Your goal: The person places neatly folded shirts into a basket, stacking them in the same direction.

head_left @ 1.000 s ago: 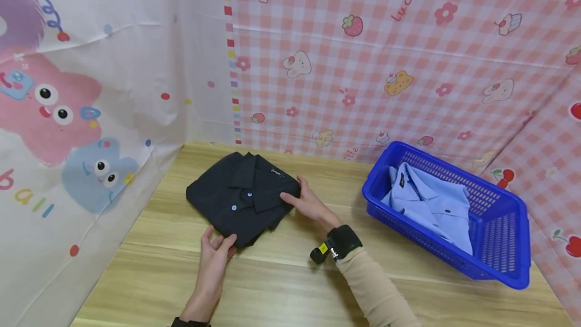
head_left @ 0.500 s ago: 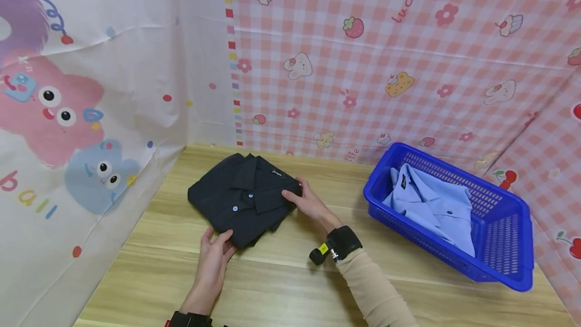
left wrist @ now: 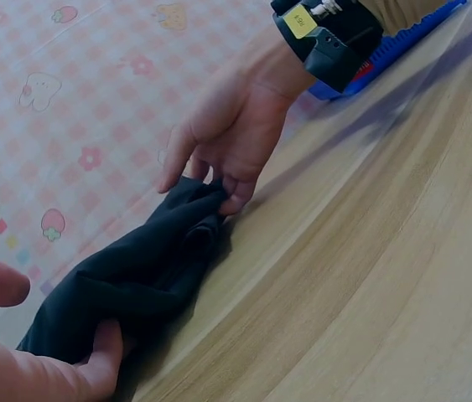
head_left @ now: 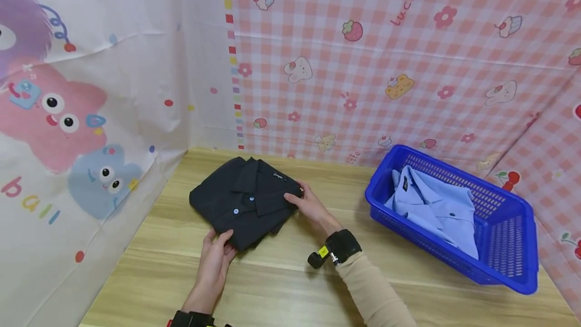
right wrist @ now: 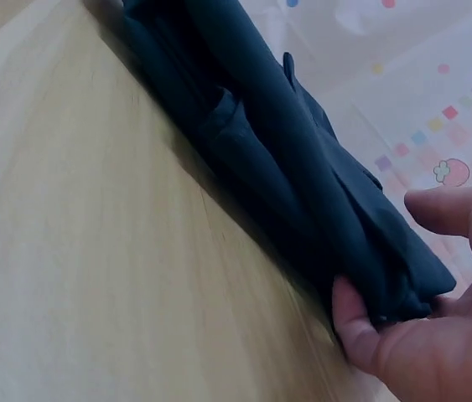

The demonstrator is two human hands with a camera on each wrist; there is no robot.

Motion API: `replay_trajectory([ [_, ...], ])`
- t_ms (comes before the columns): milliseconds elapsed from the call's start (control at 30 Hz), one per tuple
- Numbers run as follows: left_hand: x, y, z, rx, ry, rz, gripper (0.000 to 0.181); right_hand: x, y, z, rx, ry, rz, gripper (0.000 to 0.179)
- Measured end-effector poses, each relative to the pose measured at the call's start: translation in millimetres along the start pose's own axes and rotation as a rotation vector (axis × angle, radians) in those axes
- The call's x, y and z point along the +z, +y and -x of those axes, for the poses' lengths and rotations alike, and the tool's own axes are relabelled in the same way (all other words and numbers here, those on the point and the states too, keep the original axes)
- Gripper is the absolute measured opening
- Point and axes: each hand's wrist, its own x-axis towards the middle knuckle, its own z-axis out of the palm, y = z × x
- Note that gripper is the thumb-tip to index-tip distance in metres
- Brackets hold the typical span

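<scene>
A folded black button-up shirt [head_left: 245, 196] lies on the wooden table, collar facing up. At its near edge is my left hand [head_left: 213, 261]; the left wrist view shows a finger [left wrist: 106, 356] tucked against the lower fold, with the thumb raised off the cloth. My right hand [head_left: 313, 208] holds the right corner, thumb above and fingers curled round the underside. The right wrist view shows one finger [right wrist: 353, 318] beneath the folded layers and the thumb held apart from them. The shirt hides the remaining fingertips.
A blue plastic basket [head_left: 422, 236] stands on the right of the table [head_left: 281, 286], holding a folded light blue shirt [head_left: 440, 211]. Patterned cloths hang behind and at both sides. A strap-on camera [head_left: 317, 259] juts from my right wrist.
My left thumb has shifted slightly at the shirt's near edge. The whole head view has drifted a little; the shirt and the right hand keep their places.
</scene>
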Motion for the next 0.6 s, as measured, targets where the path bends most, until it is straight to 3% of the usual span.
replay_trajectory([
  [133,0.0,-1.5,-2.6,-0.001,-0.007,0.021,0.079,3.9,1.4,0.5,-0.025,-0.026,-0.054,0.059],
  [400,0.2,-1.9,-7.9,-0.026,-0.026,0.062,0.081,4.2,4.3,2.6,0.053,-0.002,-0.082,0.053],
  [600,-2.2,-1.8,-9.8,-0.036,-0.033,0.069,0.080,1.9,4.9,4.9,0.057,-0.022,-0.120,0.051],
])
